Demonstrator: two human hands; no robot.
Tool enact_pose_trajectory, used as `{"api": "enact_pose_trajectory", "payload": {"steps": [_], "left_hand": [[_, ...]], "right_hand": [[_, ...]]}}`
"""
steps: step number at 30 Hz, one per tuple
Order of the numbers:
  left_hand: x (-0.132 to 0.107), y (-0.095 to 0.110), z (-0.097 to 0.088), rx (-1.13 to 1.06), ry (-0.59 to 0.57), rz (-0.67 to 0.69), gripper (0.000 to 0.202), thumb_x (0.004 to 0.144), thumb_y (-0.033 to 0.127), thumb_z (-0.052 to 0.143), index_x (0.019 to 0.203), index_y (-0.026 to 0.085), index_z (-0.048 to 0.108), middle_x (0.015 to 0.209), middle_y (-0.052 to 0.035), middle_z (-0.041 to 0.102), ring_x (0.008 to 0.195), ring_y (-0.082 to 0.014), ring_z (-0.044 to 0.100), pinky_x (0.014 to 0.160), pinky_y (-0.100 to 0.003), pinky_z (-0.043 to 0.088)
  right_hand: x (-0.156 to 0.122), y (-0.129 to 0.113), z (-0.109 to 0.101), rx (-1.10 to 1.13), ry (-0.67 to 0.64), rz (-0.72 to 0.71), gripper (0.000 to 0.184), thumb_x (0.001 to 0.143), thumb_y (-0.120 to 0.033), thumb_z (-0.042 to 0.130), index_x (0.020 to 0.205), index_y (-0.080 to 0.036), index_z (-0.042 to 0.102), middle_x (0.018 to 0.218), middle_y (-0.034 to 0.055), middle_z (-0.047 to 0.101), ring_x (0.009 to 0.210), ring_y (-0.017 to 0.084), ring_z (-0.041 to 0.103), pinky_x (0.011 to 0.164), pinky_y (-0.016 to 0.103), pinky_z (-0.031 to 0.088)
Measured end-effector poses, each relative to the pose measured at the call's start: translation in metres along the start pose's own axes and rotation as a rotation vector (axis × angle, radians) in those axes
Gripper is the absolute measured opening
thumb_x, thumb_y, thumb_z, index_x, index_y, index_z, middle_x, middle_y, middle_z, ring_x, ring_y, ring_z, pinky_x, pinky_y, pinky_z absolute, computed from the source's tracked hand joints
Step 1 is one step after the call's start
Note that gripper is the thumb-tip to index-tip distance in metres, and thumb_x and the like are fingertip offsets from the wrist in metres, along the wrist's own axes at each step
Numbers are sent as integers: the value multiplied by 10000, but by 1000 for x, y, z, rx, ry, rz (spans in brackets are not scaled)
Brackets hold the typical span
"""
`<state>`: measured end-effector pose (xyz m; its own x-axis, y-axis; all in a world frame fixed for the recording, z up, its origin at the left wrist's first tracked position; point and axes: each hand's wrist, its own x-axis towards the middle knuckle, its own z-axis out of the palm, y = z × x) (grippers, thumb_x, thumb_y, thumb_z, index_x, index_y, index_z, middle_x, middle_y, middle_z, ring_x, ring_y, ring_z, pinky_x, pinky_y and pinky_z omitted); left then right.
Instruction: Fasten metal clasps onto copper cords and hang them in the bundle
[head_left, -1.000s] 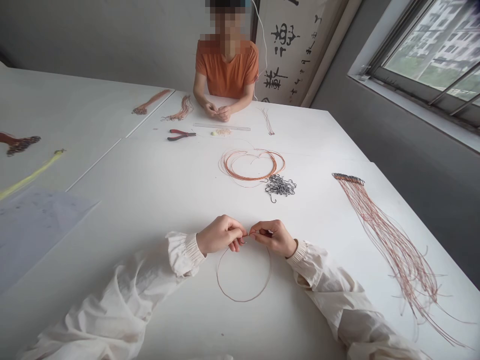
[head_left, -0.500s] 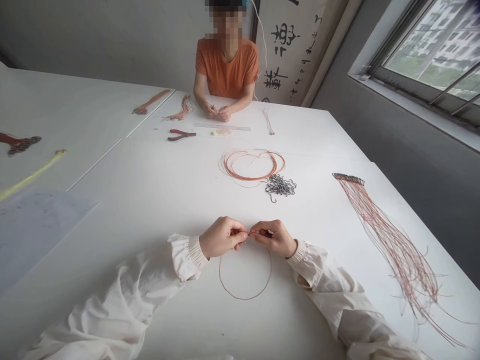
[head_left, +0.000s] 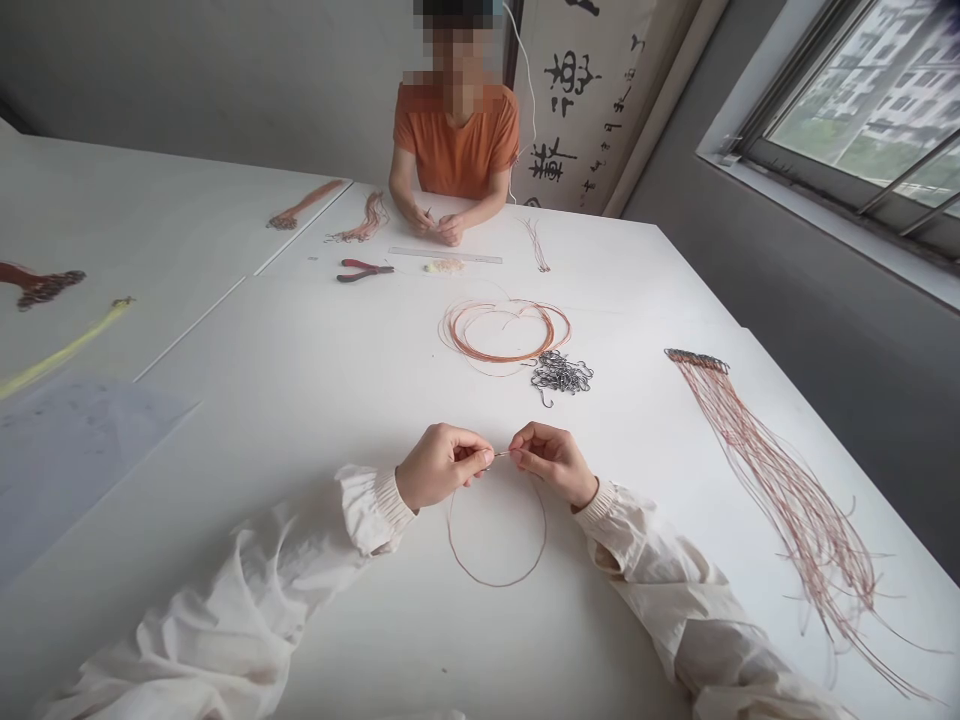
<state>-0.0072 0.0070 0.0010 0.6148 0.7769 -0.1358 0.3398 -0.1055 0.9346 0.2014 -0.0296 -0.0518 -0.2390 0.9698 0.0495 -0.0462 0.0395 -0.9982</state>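
Observation:
My left hand [head_left: 442, 462] and my right hand [head_left: 553, 460] meet fingertip to fingertip above the white table [head_left: 300, 380]. Both are closed in a pinch on the ends of a thin copper-coloured thread [head_left: 496, 580], which hangs down in a round loop toward me. A small metal piece shows between the fingertips; I cannot make out what it is. Both arms wear cream sleeves.
Beyond my hands lie a coil of copper thread [head_left: 504, 330] and a pile of small metal hooks [head_left: 561, 372]. A long bundle of threads [head_left: 780, 480] lies at the right. Red pliers [head_left: 363, 269] and a ruler [head_left: 444, 255] lie before a person in orange [head_left: 456, 140].
Both hands have lifted slightly away from me, and the loop of thread has grown smaller and moved with them.

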Motion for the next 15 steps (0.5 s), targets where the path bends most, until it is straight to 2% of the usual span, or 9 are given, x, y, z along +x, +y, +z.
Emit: {"api": "enact_pose_trajectory", "payload": {"steps": [4,7,9,12,15], "left_hand": [[1,0,0,-78,79,7,271,833,355,613,763,108,698,632,-31,592,538,-105,525,487,-198,468],[2,-2,-1,-152,89,-1,271,836,357,624,772,103,692,633,-27,587,526,-92,505,476,-191,448],[3,-4,-2,-179,103,2,272,836,362,628,770,104,685,633,-24,584,526,-91,501,471,-190,443],[3,-5,0,-129,146,25,272,845,361,613,772,108,682,641,-28,593,524,-97,506,478,-200,457],[1,-6,4,0,184,71,253,861,331,580,770,120,685,665,-36,617,527,-106,524,501,-209,470]], "right_hand": [[-1,0,7,18,68,-6,297,805,-419,692,879,-144,607,686,20,585,555,103,502,494,225,424],[-2,0,11,80,59,-5,327,815,-421,679,973,-149,591,714,23,599,540,103,503,492,237,442],[-3,0,13,63,98,-16,292,836,-415,655,943,-153,585,700,22,604,527,104,509,499,244,449],[-6,-1,18,-107,198,-78,222,857,-380,625,844,-159,603,673,19,599,541,109,509,516,244,441],[-11,-6,23,-305,229,-158,154,858,-314,609,829,-165,637,706,32,615,599,125,511,574,259,450]]}}
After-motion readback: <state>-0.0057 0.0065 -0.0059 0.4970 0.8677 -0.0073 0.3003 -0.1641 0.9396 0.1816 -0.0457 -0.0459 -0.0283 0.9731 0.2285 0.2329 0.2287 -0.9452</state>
